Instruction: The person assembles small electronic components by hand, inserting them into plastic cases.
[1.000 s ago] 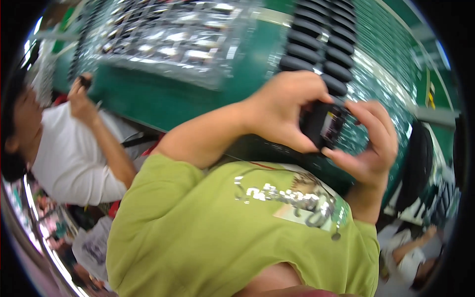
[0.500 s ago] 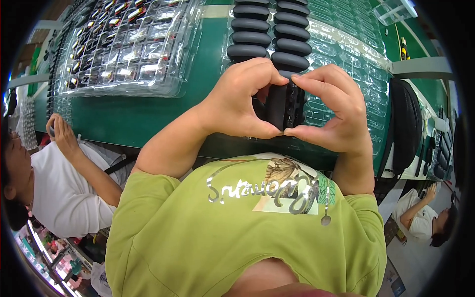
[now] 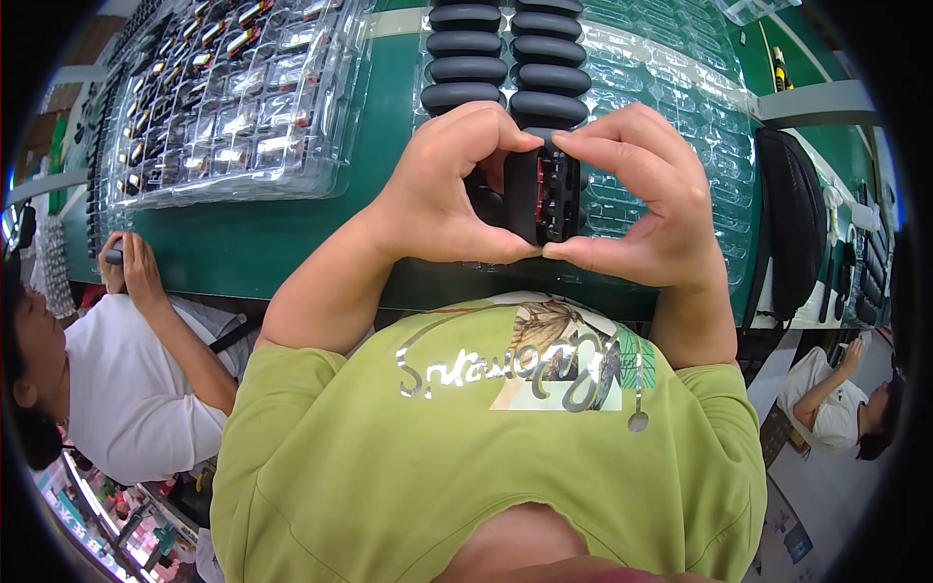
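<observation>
- Holding a small black plastic block with red-lined slots between both hands, we keep it above the green tabletop, close to our chest.
- Our left hand curls its fingers over the block's left side, thumb beneath.
- Our right hand pinches its right edge.
- Two columns of black oval rubber pieces lie just behind, seemingly in a clear moulded tray.

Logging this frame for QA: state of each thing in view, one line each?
left hand: gripping the black part
right hand: gripping the black part
black part: held upright between both hands, open face toward camera
clear tray: flat on bench, compartments filled
black oval pieces: lined in two columns
</observation>
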The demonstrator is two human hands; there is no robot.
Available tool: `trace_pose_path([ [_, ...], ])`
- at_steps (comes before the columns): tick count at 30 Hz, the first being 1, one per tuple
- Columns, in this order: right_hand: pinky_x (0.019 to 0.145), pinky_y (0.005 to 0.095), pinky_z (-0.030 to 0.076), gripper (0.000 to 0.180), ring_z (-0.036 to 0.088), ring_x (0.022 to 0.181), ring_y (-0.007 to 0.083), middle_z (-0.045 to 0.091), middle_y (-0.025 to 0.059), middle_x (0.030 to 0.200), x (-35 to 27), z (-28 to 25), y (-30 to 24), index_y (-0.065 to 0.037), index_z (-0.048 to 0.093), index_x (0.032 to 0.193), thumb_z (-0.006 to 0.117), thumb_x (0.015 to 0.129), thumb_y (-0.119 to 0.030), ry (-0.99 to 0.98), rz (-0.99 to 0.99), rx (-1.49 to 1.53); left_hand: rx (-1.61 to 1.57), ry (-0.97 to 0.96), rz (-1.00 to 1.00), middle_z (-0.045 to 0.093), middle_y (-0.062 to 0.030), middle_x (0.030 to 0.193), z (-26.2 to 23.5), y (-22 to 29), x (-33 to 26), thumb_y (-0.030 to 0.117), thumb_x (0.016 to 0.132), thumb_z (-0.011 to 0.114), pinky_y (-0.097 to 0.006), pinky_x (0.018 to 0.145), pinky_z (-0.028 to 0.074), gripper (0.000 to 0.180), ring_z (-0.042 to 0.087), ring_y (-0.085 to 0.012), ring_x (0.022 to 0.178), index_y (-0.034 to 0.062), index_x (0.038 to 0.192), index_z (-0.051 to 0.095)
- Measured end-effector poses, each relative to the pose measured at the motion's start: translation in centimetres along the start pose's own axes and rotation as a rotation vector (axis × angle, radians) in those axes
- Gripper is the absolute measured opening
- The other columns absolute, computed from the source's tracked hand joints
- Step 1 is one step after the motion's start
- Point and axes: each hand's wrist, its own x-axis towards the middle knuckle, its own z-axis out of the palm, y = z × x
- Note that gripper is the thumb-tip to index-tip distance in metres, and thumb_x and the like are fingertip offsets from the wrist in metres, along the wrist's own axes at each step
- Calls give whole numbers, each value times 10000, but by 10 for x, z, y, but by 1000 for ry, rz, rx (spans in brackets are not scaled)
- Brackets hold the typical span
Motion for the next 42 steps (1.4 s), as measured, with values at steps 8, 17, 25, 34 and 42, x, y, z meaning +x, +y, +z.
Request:
trace_pose_path([
  [8, 695, 380, 512, 635, 617, 805, 298, 669, 100, 924, -2, -1, -1, -27, 714, 1050, 905, 482, -235, -31, -10, -26, 144, -127, 62, 574, -92, 971, -5, 2, 0, 138, 534, 925, -249, 644, 506, 680, 598, -139, 806, -26, 1101, 586],
  [17, 666, 373, 512, 645, 608, 788, 289, 650, 92, 903, -2, -1, -8, -33, 703, 1026, 901, 432, -190, -18, 10, -68, 77, -14, 48, 570, -75, 823, 3, -2, -1, 231, 516, 874, -280, 558, 487, 599, 575, -182, 663, -7, 1005, 622],
  [25, 693, 354, 484, 654, 612, 812, 271, 658, 120, 936, -2, -2, -7, 2, 709, 1098, 893, 511, -219, -13, -11, -20, -21, -30, 33, 594, -92, 910, 2, -6, -3, 201, 537, 883, -273, 610, 525, 639, 614, -196, 743, -18, 1076, 618],
  [34, 712, 344, 480, 667, 603, 825, 261, 641, 119, 934, -2, -1, -6, 0, 711, 1140, 876, 524, -194, -2, -18, -29, 97, -7, 75, 623, -116, 1006, 4, 6, 1, 158, 545, 868, -304, 677, 576, 646, 635, -223, 838, -25, 1106, 605],
  [42, 721, 349, 479, 660, 603, 816, 261, 639, 114, 937, 0, -2, -12, -8, 714, 1128, 870, 519, -211, 56, -53, -24, 30, -6, -39, 610, -95, 897, 1, -1, -3, 192, 508, 875, -287, 658, 549, 617, 622, -203, 768, -19, 1025, 613],
])
